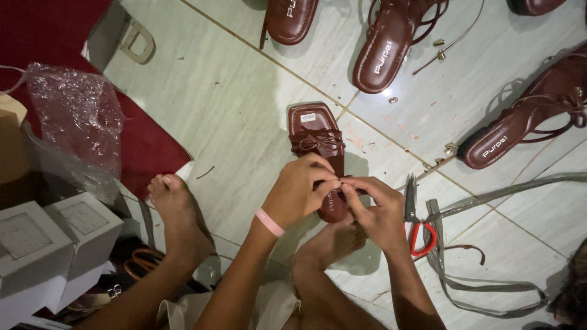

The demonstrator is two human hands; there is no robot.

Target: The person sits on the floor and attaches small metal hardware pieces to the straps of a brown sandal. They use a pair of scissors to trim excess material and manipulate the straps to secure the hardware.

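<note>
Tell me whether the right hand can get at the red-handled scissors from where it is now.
Probably yes. The scissors lie on the tiled floor right beside the right hand, nothing lying between them, though its fingers are pinched together with the left hand over the brown sandal.

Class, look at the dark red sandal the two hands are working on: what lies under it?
The sandal lies on pale floor tile. Left hand and right hand cover its heel end, hiding what is beneath.

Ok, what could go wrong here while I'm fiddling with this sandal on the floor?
The scissors lie open-ended right beside your right hand, so a slip could nick it. Both hands pinch something tiny over the sandal; the left hand could drop it among the floor scraps. The loose grey straps might snag your foot.
</note>
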